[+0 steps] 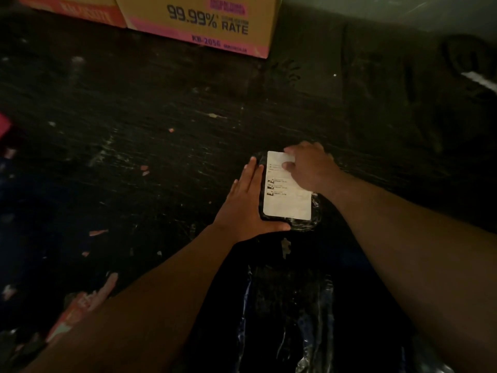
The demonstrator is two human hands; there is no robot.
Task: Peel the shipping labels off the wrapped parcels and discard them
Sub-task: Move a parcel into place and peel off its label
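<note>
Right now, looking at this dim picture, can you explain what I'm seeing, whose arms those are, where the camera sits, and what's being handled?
There is no machine here. The two arms belong to a person, and the single picture comes from a camera worn on their head, looking forward and down.

On the dark, scuffed floor lies a small parcel wrapped in shiny black plastic, with a white shipping label on top. The left hand lies flat along the parcel's left side, its thumb under the near edge, steadying it. The right hand has its fingers at the label's top right corner, apparently picking at it; I can't tell if it has lifted.

Farther back stands a cardboard box printed "99.99% RATE". Small scraps dot the floor.
</note>
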